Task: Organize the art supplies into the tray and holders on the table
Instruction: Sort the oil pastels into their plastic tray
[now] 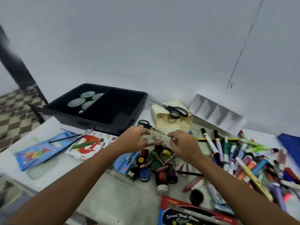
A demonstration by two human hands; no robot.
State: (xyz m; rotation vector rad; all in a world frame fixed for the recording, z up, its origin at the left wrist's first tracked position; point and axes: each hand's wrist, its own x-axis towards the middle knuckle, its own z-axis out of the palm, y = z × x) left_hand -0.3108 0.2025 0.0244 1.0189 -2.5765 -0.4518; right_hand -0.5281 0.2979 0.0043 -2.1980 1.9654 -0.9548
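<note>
Black-handled small scissors (148, 126) lie beside the black divided plastic tray (103, 108). Left hand (132, 140) and right hand (183, 143) hover with loosely curled fingers, seemingly empty; gripping the handles would keep the blades safe.

Two bare forearms, no sleeves in view, left hand (131, 140) and right hand (185, 143) bare, ungloved, no rings, watch or wristbands visible

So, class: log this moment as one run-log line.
left hand: over paint pots, grip unclear | right hand: same | black tray: four round lids inside | marker pile: unsorted
</note>
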